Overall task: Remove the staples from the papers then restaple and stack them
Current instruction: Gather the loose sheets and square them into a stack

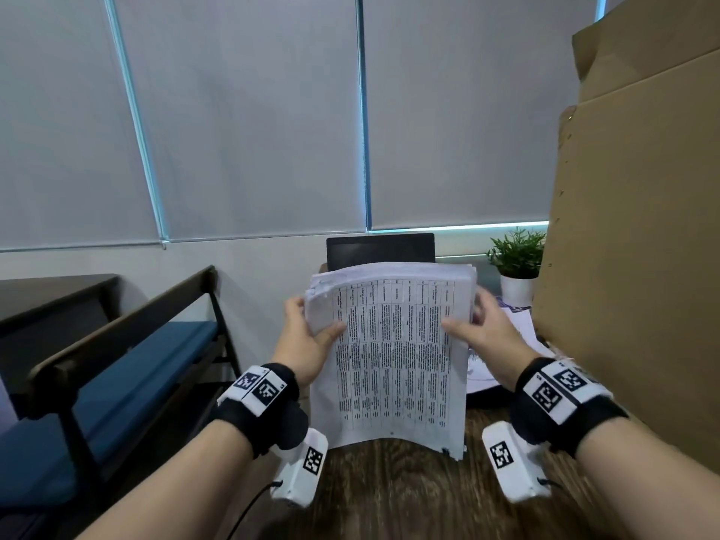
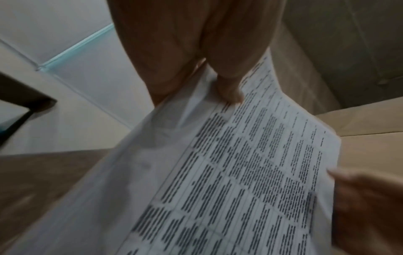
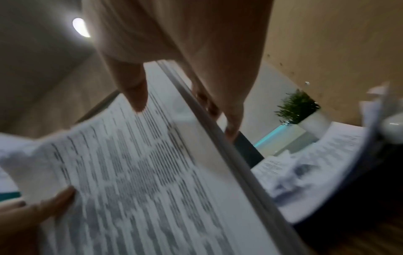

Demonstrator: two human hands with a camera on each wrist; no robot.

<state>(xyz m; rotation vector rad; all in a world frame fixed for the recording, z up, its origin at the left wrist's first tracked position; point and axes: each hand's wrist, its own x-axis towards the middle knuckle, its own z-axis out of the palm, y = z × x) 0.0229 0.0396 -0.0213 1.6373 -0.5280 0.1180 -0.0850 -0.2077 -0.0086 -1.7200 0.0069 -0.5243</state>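
Observation:
A thick stack of printed papers (image 1: 393, 356) covered in table text stands upright on its lower edge on the dark wooden table (image 1: 389, 496). My left hand (image 1: 307, 337) grips its upper left edge, thumb on the front sheet. My right hand (image 1: 479, 329) grips the upper right edge, thumb on the front and fingers behind. The left wrist view shows the papers (image 2: 240, 172) under my left thumb (image 2: 231, 93). In the right wrist view the stack's edge (image 3: 218, 138) runs between my thumb (image 3: 135, 91) and fingers. No stapler or staple remover shows.
More loose papers (image 1: 518, 333) lie on the table at the right, beside a tall cardboard box (image 1: 631, 267). A small potted plant (image 1: 516, 263) and a dark screen (image 1: 380, 251) stand behind the stack. A blue-cushioned bench (image 1: 117, 380) is at the left.

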